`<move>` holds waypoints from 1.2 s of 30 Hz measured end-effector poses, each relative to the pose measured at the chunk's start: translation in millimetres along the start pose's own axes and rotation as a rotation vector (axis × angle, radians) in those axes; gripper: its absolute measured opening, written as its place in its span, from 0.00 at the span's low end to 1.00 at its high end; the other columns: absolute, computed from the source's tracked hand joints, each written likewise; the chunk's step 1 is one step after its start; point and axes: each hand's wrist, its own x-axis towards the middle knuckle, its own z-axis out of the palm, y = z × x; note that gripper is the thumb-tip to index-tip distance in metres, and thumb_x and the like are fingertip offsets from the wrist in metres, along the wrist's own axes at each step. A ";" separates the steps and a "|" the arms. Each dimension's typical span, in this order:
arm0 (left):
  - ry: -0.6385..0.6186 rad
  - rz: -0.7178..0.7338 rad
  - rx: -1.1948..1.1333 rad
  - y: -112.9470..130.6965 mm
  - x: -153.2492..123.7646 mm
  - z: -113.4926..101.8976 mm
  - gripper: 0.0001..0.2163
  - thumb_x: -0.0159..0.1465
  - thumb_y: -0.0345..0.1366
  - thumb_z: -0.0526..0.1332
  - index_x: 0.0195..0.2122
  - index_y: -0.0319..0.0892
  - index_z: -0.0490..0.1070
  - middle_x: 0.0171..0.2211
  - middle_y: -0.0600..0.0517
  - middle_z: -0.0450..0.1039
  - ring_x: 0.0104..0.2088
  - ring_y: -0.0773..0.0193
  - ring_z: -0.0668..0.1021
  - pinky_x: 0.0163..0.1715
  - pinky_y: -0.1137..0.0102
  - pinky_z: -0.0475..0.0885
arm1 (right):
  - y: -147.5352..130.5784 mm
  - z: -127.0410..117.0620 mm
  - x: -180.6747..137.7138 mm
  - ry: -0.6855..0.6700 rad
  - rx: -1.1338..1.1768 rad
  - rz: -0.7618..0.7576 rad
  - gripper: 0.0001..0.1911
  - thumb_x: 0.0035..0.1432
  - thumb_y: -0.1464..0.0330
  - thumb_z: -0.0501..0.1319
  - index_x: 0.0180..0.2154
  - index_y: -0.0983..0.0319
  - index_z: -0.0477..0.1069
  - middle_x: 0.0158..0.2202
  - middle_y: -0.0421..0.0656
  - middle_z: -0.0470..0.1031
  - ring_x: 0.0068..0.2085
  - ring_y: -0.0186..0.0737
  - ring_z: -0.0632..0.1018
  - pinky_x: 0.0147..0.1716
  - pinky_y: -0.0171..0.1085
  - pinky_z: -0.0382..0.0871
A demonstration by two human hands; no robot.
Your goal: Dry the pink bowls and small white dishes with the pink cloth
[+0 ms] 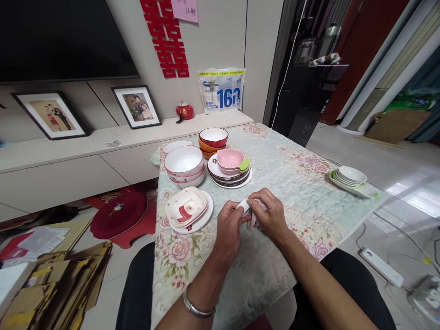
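Note:
Over the near middle of the table, my left hand is closed on a small white piece, mostly hidden by fingers; its kind I cannot make out. My right hand pinches a pale crumpled cloth against that piece, so both hands nearly touch. Left of them a cartoon-patterned square bowl sits on a white plate. Beyond them are pink leaf-handled bowls on stacked dark-rimmed plates, red-rimmed white bowls, and a red bowl on orange ones.
A floral tablecloth covers the table. Small white dishes are stacked on a green-edged tray at the right edge. Behind, a low cabinet bears framed photos, a red pot and a plastic bag. Flattened cardboard lies lower left.

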 end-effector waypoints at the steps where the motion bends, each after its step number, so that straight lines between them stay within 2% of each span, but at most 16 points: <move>1: -0.007 0.005 0.008 0.4 -0.4 0.4 0.09 0.51 0.35 0.68 0.26 0.40 0.68 0.25 0.56 0.70 0.26 0.68 0.74 0.29 0.71 0.73 | -2.3 0.3 -0.7 -0.021 0.000 -0.023 0.03 0.63 0.71 0.61 0.36 0.59 0.74 0.32 0.42 0.73 0.36 0.39 0.74 0.37 0.38 0.68; 5: -0.035 0.030 0.051 1.8 -1.3 1.1 0.08 0.52 0.35 0.67 0.24 0.40 0.67 0.23 0.56 0.70 0.24 0.68 0.73 0.25 0.72 0.70 | -5.0 0.7 -0.8 -0.066 0.032 -0.031 0.04 0.63 0.71 0.61 0.36 0.59 0.75 0.32 0.41 0.73 0.36 0.39 0.74 0.37 0.38 0.68; 11: -0.035 0.021 0.087 -0.5 -1.7 0.2 0.06 0.52 0.34 0.65 0.26 0.40 0.69 0.27 0.55 0.71 0.29 0.66 0.75 0.33 0.67 0.75 | 8.2 0.1 2.9 0.042 0.032 0.144 0.04 0.64 0.69 0.61 0.35 0.59 0.74 0.32 0.40 0.75 0.34 0.39 0.75 0.36 0.38 0.68; 19: -0.031 -0.011 0.052 3.0 -1.6 0.0 0.07 0.52 0.35 0.66 0.27 0.40 0.69 0.24 0.57 0.66 0.26 0.68 0.72 0.29 0.70 0.73 | -4.6 -1.4 2.6 -0.016 0.007 -0.046 0.04 0.64 0.71 0.60 0.36 0.59 0.74 0.32 0.41 0.73 0.36 0.39 0.74 0.38 0.38 0.67; 26: -0.027 -0.021 -0.016 -0.8 -0.2 -1.6 0.10 0.52 0.37 0.69 0.29 0.41 0.69 0.28 0.55 0.69 0.31 0.66 0.74 0.37 0.67 0.74 | 5.2 2.0 1.5 0.035 0.025 0.084 0.02 0.63 0.70 0.62 0.37 0.60 0.73 0.33 0.41 0.74 0.35 0.39 0.75 0.36 0.37 0.68; 28: -0.035 -0.022 -0.052 -1.0 0.3 -1.5 0.10 0.53 0.38 0.69 0.29 0.41 0.69 0.28 0.55 0.70 0.31 0.66 0.74 0.36 0.67 0.74 | 3.7 3.6 -0.1 0.033 0.019 0.072 0.01 0.62 0.70 0.62 0.37 0.60 0.73 0.33 0.41 0.73 0.36 0.39 0.75 0.36 0.38 0.68; 33: -0.005 -0.033 -0.100 0.1 2.9 -2.7 0.10 0.52 0.39 0.69 0.27 0.43 0.68 0.28 0.53 0.71 0.30 0.65 0.75 0.34 0.68 0.73 | -1.9 4.9 -1.4 -0.094 0.030 -0.014 0.02 0.64 0.69 0.61 0.37 0.58 0.73 0.33 0.42 0.73 0.37 0.40 0.75 0.38 0.38 0.69; 36: 0.000 -0.037 -0.115 -0.3 3.7 -3.4 0.11 0.51 0.39 0.70 0.27 0.43 0.69 0.30 0.53 0.72 0.32 0.63 0.75 0.36 0.66 0.74 | 1.7 3.4 0.4 -0.071 0.023 0.027 0.03 0.64 0.68 0.61 0.37 0.58 0.74 0.32 0.41 0.73 0.36 0.39 0.75 0.37 0.38 0.69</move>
